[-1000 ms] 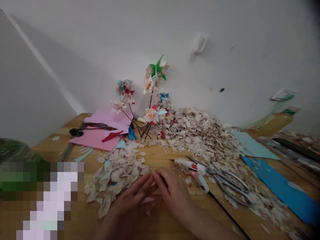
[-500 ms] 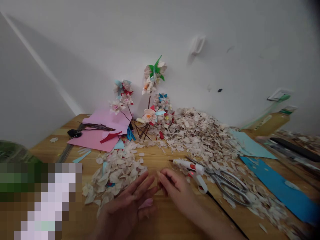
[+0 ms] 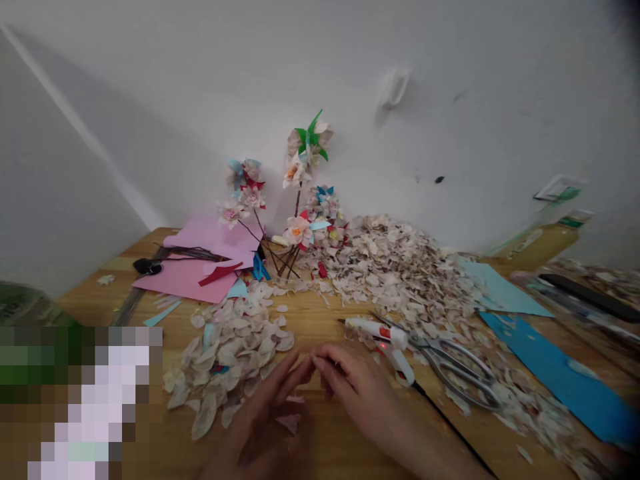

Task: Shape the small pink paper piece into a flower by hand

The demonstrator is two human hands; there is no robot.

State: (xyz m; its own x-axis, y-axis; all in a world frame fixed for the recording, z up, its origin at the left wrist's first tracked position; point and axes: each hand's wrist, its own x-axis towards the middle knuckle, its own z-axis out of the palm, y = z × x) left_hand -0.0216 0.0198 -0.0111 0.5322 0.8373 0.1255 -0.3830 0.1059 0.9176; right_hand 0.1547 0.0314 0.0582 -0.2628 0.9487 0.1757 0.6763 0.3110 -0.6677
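My left hand [image 3: 265, 420] and my right hand [image 3: 357, 390] meet fingertip to fingertip low over the wooden table [image 3: 320, 320]. My left hand's fingers lie close together, with a small pale pink petal [image 3: 290, 421] against them. Curled into a pinch, my right hand's fingers press on my left fingertips; what they hold is too small to make out. A heap of cream paper petals [image 3: 235, 353] lies just left of my hands. A white glue gun [image 3: 387, 337] lies just right of my right hand.
Steel scissors [image 3: 460, 373] lie beside the glue gun, whose black cord [image 3: 450, 427] runs toward me. A large petal heap [image 3: 400, 267] and finished paper flowers [image 3: 300, 180] stand by the wall. Pink paper [image 3: 200, 267] lies at the left, blue paper [image 3: 550, 367] at the right.
My hands parted slightly half a second ago, the left one opening; now their fingertips are together again. The view has shifted a little.
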